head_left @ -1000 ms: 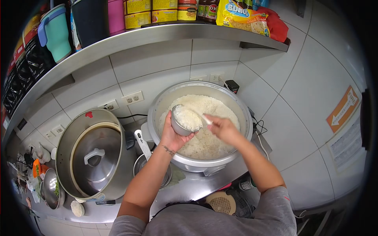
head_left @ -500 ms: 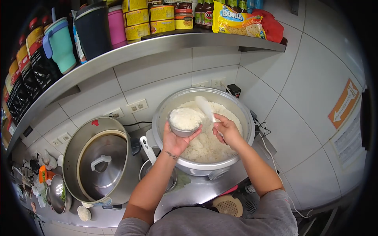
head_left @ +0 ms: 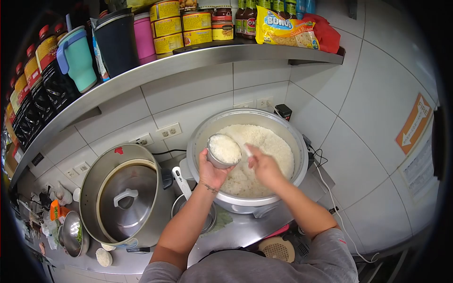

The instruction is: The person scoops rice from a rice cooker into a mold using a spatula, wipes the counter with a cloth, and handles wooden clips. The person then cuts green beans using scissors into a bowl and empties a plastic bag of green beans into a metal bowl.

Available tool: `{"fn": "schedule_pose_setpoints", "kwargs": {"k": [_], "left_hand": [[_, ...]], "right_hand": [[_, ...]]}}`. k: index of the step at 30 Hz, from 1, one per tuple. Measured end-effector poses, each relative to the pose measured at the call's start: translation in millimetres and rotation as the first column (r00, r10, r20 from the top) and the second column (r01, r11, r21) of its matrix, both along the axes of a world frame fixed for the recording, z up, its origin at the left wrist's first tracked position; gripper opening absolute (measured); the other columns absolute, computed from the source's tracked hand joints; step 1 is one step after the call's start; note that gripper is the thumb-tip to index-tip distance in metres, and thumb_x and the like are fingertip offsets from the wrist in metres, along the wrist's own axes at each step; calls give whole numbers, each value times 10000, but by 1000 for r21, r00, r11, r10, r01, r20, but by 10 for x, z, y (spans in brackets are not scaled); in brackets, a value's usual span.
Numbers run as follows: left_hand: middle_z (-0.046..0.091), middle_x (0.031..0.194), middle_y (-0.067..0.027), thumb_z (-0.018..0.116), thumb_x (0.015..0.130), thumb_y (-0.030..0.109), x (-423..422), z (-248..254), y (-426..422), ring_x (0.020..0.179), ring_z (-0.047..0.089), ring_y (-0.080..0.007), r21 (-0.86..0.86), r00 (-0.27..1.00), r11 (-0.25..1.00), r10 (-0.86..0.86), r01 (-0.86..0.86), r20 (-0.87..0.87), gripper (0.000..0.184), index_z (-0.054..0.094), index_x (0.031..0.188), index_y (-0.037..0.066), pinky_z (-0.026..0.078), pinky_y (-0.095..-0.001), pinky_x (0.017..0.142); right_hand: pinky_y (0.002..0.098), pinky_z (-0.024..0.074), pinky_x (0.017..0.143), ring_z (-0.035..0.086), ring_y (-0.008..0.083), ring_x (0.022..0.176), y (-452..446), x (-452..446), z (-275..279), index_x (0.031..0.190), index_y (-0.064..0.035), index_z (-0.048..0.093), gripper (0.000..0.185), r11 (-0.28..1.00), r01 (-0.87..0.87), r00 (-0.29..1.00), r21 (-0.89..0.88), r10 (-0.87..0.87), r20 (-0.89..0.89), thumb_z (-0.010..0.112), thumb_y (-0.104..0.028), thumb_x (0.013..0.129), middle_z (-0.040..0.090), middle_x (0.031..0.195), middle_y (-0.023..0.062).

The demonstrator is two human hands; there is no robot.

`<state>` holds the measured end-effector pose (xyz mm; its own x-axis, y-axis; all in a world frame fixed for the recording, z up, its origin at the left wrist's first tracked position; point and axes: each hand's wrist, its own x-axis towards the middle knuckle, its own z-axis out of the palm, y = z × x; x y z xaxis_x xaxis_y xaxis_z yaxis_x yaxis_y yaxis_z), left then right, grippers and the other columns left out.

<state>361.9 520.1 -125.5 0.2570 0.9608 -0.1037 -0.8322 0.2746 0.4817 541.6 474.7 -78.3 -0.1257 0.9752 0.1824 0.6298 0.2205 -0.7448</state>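
Note:
My left hand (head_left: 213,172) holds a small metal bowl (head_left: 216,161) heaped with white rice (head_left: 225,147), tilted a little over the rice cooker. My right hand (head_left: 265,167), smeared by motion, is closed round the handle of a white rice paddle (head_left: 247,149). The paddle's blade is blurred and lies close to the bowl's right side. Below both hands is a large rice cooker (head_left: 193,150), with cooked rice (head_left: 278,148) spread inside it.
A big pot (head_left: 88,184) with a metal lid (head_left: 141,207) inside stands to the left. Between pot and cooker, a white-handled utensil (head_left: 181,182) rests by a metal container (head_left: 210,223). A loaded steel shelf (head_left: 188,58) runs overhead. A white cable (head_left: 336,207) hangs at right.
The bowl has tipped more to the right in my left hand. My right hand has moved slightly left and down, and the paddle, raised before, is now lower and blurred. The view has shifted slightly.

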Motion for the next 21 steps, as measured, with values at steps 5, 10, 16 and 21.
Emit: {"fn": "schedule_pose_setpoints", "kwargs": {"k": [5,10,16,21], "left_hand": [[449,1402,-105,309,881,520,1,-31,26,1286,424,-323,5,998,1000,-12,13,-59,621,460,1348,141,344,-554,1029],[455,1394,-105,278,894,528,0,19,-4,1274,426,-336,-59,999,998,-10,8,-34,626,436,1364,145,384,-549,985],[461,1384,-114,210,923,520,12,50,-33,1261,443,-335,-89,1000,996,-6,6,10,617,433,1364,150,377,-551,990],[463,1375,-135,227,917,522,-19,64,-30,1253,456,-329,-86,997,996,-38,32,-63,631,434,1357,120,381,-539,1001]], "right_hand": [[427,493,693,613,337,788,92,142,12,1348,-173,496,454,888,-54,975,456,-53,218,525,-90,903,598,849,168],[338,478,608,581,229,661,88,205,-294,1375,-193,469,445,974,-110,994,197,109,15,497,-95,941,571,749,97],[267,443,527,507,114,534,51,184,0,1448,-266,367,518,983,-133,938,-124,84,-336,428,-70,972,584,724,85],[392,493,674,659,297,749,-17,-123,-271,1417,-199,414,447,973,-223,965,59,211,153,397,-99,982,677,932,182]]}}
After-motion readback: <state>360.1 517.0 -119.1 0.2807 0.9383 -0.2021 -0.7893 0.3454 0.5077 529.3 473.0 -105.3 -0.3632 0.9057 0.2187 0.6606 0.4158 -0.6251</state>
